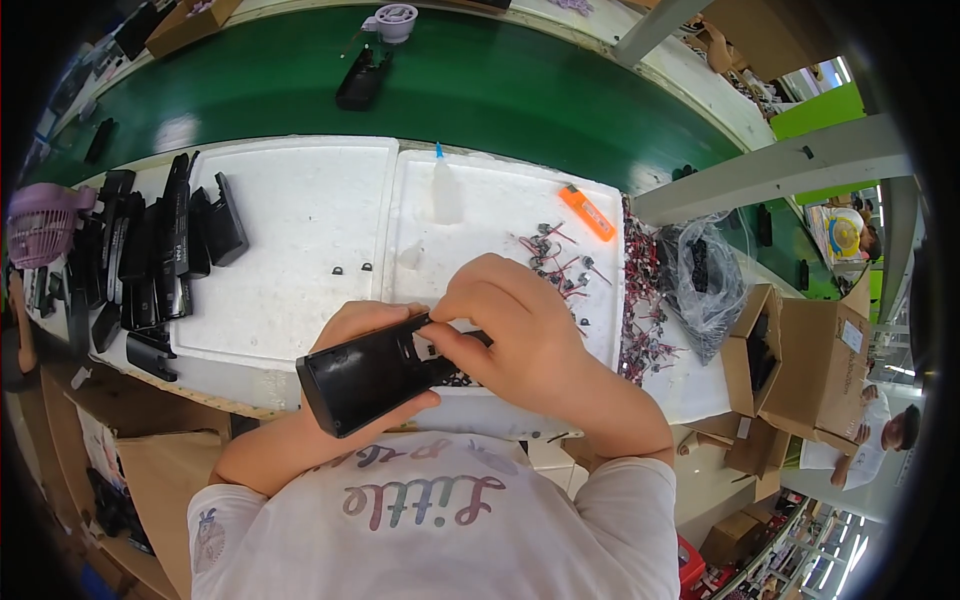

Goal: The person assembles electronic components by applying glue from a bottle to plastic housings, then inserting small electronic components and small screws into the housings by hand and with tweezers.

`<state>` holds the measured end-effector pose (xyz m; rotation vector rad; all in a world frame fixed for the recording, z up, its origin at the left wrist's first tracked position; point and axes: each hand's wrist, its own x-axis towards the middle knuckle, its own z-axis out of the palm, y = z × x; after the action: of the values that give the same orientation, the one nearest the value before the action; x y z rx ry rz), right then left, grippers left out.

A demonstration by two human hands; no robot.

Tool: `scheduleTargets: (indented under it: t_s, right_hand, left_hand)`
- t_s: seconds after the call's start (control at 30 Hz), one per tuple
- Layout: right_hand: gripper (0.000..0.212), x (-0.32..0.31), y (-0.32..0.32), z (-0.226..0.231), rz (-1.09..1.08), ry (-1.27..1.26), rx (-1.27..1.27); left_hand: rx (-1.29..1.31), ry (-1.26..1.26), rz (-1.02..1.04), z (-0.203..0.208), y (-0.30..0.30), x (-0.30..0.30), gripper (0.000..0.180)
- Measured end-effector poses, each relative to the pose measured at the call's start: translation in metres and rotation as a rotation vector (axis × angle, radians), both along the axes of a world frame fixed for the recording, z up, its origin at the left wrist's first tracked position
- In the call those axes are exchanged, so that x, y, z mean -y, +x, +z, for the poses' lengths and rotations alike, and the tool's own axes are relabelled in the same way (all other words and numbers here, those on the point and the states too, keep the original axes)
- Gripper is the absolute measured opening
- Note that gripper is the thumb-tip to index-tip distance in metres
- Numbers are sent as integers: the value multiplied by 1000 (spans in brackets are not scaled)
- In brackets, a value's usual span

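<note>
My left hand (362, 320) is wrapped around a black plastic housing (362, 382), tilted in front of my chest. The housing has a wide hollow body and a narrower end with a small opening. Over that narrow end, my right hand (515, 325) is closed, thumb and fingertips pinched at the opening's edge. Whatever is between those fingertips is too small to make out. Beyond my hands, small wired parts (545, 250) with red and black leads lie scattered on a white foam board (490, 190). Two tiny black pieces (352, 269) sit on the left board.
Several black housings (170, 240) are stacked at the left beside a purple fan guard (42, 222). A blue-tipped bottle (442, 190) and an orange tool (587, 212) stand farther back. Behind runs a green conveyor belt (260, 85). A plastic bag (700, 285) and cardboard boxes (820, 365) are at the right.
</note>
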<state>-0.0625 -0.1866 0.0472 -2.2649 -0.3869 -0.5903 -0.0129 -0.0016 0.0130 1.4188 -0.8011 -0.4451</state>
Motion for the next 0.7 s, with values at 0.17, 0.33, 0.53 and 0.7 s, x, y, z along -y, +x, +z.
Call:
scheduleTargets:
  t_s: [0.17,0.33,0.53,0.7]
  right_hand:
    - [20,1,-1,1,17,-1,-5]
    - [20,4,-3,-3,44,-113,60]
    - [21,5,-3,0,11,-173,30]
    - [20,2,-3,-2,25,-149,62]
  left_hand:
    - [-265,-18,-3,4,-3,-1,61]
    - [-312,-6,-41,3,-1,-2,54]
    - [-398,-9,-10,-2,-1,-3,52]
    - [-338,-34,-88,1,-2,-2,55]
